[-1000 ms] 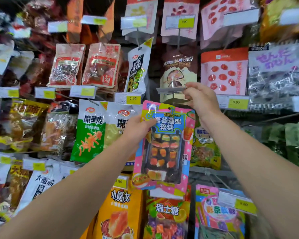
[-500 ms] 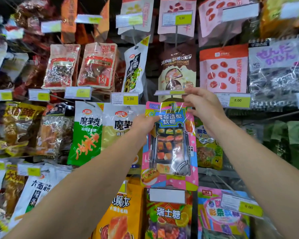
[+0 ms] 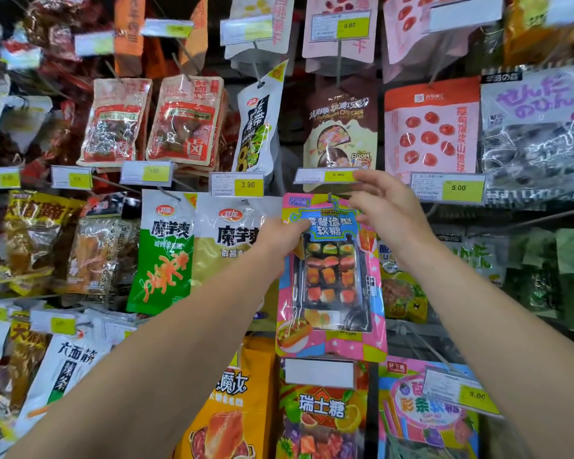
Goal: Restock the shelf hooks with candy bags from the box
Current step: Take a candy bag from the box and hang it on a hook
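A pink candy bag [image 3: 332,279] with a clear window of sushi-shaped gummies hangs upright in the middle of the shelf wall. Its top hole sits at the hook [image 3: 329,197] under a price tag holder [image 3: 325,176]. My left hand [image 3: 280,235] grips the bag's upper left edge. My right hand [image 3: 383,207] is at the bag's top right, its fingertips touching the end of the price tag holder. The box is not in view.
Snack bags fill the hooks all around: two konjac bags [image 3: 193,250] to the left, a strawberry-print bag [image 3: 431,127] above right, a fruit candy bag [image 3: 322,412] and a blank label [image 3: 318,372] below. Price tags stick out at each row.
The candy bag has risen and moved right until its top reached the hook under the price tag holder. My right hand stayed at that holder; my left hand followed the bag upward.
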`<action>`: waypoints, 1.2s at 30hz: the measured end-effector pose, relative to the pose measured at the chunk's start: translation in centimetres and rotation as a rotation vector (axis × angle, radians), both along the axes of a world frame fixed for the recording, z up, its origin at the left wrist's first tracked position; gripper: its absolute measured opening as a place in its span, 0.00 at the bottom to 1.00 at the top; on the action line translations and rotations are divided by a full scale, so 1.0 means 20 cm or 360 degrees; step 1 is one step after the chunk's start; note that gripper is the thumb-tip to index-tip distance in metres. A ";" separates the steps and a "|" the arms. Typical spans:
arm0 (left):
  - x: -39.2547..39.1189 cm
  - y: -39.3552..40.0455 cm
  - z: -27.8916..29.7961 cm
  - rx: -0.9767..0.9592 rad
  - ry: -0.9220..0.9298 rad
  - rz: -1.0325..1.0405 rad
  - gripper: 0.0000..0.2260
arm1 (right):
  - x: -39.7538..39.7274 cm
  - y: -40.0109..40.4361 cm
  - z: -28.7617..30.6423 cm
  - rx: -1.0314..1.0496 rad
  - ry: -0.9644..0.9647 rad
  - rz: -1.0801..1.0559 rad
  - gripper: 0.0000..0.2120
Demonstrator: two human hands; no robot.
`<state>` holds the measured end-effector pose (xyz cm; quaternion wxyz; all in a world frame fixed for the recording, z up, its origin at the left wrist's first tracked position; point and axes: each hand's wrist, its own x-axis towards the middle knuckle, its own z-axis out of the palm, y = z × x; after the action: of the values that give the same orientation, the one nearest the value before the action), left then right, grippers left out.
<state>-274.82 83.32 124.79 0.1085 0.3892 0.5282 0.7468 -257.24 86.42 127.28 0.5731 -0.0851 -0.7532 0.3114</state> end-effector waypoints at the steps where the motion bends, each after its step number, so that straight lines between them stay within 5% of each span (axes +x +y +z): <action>1: 0.01 0.00 -0.01 0.0004 -0.0005 -0.0049 0.05 | 0.01 0.01 -0.02 0.0026 -0.0044 -0.0042 0.27; 6: 0.00 -0.04 -0.12 -0.0029 0.0050 -0.0179 0.07 | 0.02 0.08 -0.14 0.0085 -0.0190 -0.0199 0.26; 10: -0.06 -0.10 -0.27 -0.0085 0.0139 -0.0392 0.10 | 0.02 0.16 -0.29 0.0048 -0.0435 -0.0554 0.37; 16: -0.12 -0.12 -0.37 -0.0245 0.0489 -0.0112 0.16 | 0.03 0.22 -0.48 0.0087 -0.0720 -0.0227 0.49; 23: -0.07 -0.08 -0.41 -0.0160 0.1032 0.0690 0.24 | -0.10 0.30 -0.56 0.0240 -0.0737 -0.0568 0.46; 28: -0.06 -0.05 -0.46 -0.0625 0.1465 0.0668 0.35 | -0.15 0.36 -0.59 0.0270 -0.0746 -0.0790 0.46; 36: -0.07 -0.05 -0.43 -0.0871 0.1455 0.0456 0.38 | -0.22 0.41 -0.57 0.0186 -0.0816 -0.0893 0.46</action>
<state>-276.16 82.32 116.18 -0.1374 0.5556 0.7442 0.3444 -261.56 94.56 115.91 0.4328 -0.3303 -0.8361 0.0677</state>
